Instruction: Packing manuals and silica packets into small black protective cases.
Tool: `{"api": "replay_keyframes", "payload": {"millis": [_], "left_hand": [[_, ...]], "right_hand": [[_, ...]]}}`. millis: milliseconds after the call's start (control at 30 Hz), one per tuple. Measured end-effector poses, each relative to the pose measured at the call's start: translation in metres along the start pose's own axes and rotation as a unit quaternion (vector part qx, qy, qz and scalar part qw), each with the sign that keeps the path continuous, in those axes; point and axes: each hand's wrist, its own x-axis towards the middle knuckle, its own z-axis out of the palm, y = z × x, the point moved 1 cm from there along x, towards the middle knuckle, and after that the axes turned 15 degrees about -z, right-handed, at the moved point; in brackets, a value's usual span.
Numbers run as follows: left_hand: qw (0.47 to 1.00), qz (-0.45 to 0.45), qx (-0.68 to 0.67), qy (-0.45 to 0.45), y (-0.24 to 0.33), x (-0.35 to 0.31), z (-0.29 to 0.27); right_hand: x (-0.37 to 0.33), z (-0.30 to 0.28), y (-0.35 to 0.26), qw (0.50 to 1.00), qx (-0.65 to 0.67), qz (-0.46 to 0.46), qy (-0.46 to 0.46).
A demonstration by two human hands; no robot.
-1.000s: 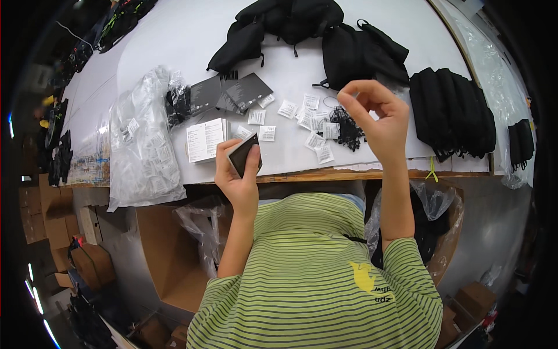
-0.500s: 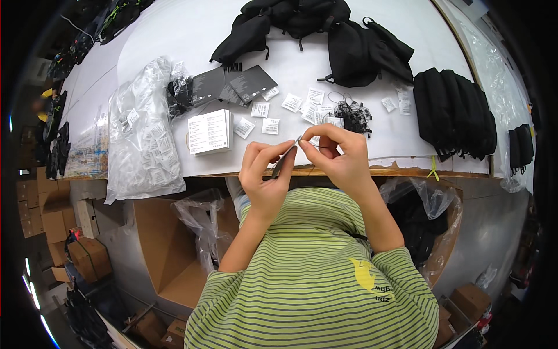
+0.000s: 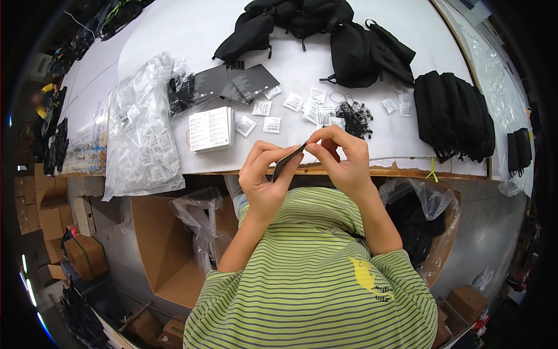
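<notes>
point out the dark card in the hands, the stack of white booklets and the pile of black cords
dark card (image 3: 286, 163), head view, on its edge between the two hands
stack of white booklets (image 3: 210, 128), head view, middle of the top sheet
pile of black cords (image 3: 353, 117), head view, centre of the tangle

both hands (image 3: 302, 168) raised together, fingertips pinching

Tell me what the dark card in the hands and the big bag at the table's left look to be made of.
Dark card: thin, matte card stock or stiff plastic by its look; it stays flat between both hands. Big bag: clear, glossy plastic film, since it crinkles and the white packets inside show through.
</notes>
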Motion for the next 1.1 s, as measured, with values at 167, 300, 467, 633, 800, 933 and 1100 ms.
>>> {"api": "replay_keyframes", "payload": {"millis": [167,300,467,633,800,933,1100], "left_hand": [[0.993,0.058,0.098,0.012,0.003,0.001,0.0],[0.994,0.042,0.097,-0.016,0.003,0.001,-0.001],[0.99,-0.118,-0.073,-0.022,0.001,-0.005,0.002],[0.965,-0.174,-0.137,-0.138,-0.01,-0.002,-0.009],[0.878,-0.331,-0.234,-0.255,-0.009,0.006,-0.013],[0.854,-0.364,-0.264,-0.262,-0.011,0.012,-0.014],[0.876,-0.318,-0.184,-0.314,-0.026,0.012,-0.016]], "right_hand": [[-0.004,0.0,-0.005,0.998,-0.048,0.042,-0.021],[-0.007,0.0,0.002,0.998,-0.037,0.054,-0.008],[-0.007,0.004,0.004,0.999,-0.012,0.027,0.016],[-0.009,-0.003,0.002,0.999,-0.002,0.045,0.007],[-0.01,-0.006,0.009,0.998,0.029,0.039,-0.042],[-0.01,-0.006,0.01,0.991,0.066,0.087,-0.071],[-0.008,-0.008,0.01,0.983,0.067,0.114,-0.129]]}}
